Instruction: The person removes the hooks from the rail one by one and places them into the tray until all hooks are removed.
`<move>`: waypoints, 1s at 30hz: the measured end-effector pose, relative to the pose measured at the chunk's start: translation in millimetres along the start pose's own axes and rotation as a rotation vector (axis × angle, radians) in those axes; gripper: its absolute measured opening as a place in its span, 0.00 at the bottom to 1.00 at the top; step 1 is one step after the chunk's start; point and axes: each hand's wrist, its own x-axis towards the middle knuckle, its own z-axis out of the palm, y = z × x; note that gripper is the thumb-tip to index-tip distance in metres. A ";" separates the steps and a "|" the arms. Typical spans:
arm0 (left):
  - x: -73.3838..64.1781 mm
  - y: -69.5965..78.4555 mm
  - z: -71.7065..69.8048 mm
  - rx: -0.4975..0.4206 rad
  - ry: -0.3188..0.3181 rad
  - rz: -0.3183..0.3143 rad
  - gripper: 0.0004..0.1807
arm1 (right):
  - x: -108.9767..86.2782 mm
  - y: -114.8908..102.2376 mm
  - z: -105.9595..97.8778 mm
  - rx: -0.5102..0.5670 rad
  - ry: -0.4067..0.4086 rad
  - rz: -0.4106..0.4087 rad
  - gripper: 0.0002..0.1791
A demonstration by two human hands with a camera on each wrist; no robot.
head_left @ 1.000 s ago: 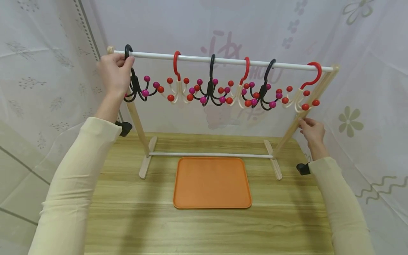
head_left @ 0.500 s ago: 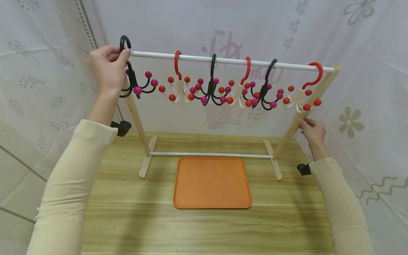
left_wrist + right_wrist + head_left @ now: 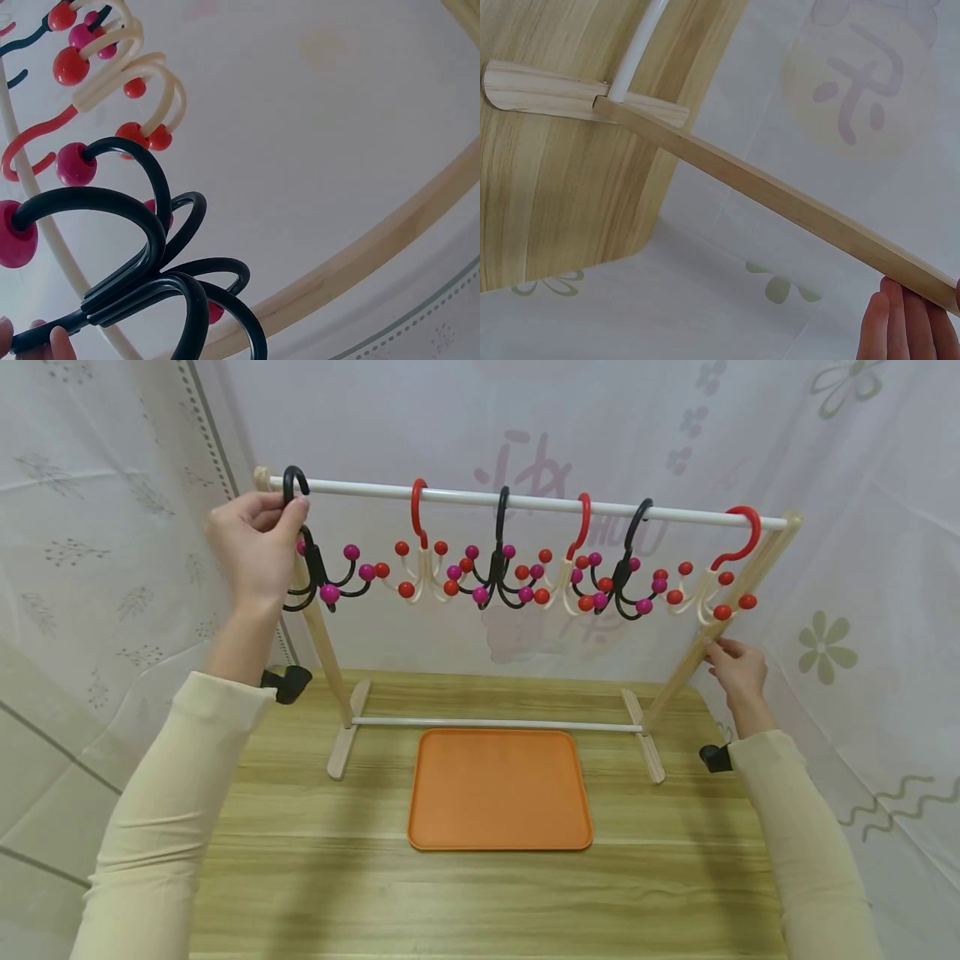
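Note:
In the head view, my left hand (image 3: 258, 547) pinches a black hook hanger (image 3: 317, 564) with magenta ball tips at the left end of the white rod (image 3: 363, 489). The hanger's hook curves over the rod just above my fingertips. In the left wrist view, finger ends (image 3: 63, 343) hold the neck of this black hanger (image 3: 124, 291); its hook is out of that view. My right hand (image 3: 738, 672) grips the rack's right wooden post (image 3: 684, 662). The right wrist view shows straight fingers (image 3: 907, 322) under the post (image 3: 780, 199) and a bit of thumb opposite.
Several more hangers hang along the rod, such as a red-hooked one (image 3: 417, 510) and a black-hooked one (image 3: 498, 560). An orange tray (image 3: 500, 789) lies on the wooden table (image 3: 487, 902), before the lower white bar (image 3: 487, 723). Printed curtains (image 3: 862, 568) surround the rack.
My left hand has shifted left along the rod with the black hanger, rising half a second ago and then lowering. The right hand has stayed on the post.

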 end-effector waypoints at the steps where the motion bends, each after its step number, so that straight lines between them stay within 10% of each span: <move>1: -1.5 -1.5 -0.6 0.000 0.000 -0.007 0.13 | 0.0 0.1 -0.2 0.004 0.002 -0.003 0.32; 30: -59.4 -94.5 11.2 0.175 -0.077 -0.072 0.16 | 0.2 -0.3 -2.0 0.042 -0.024 -0.015 0.32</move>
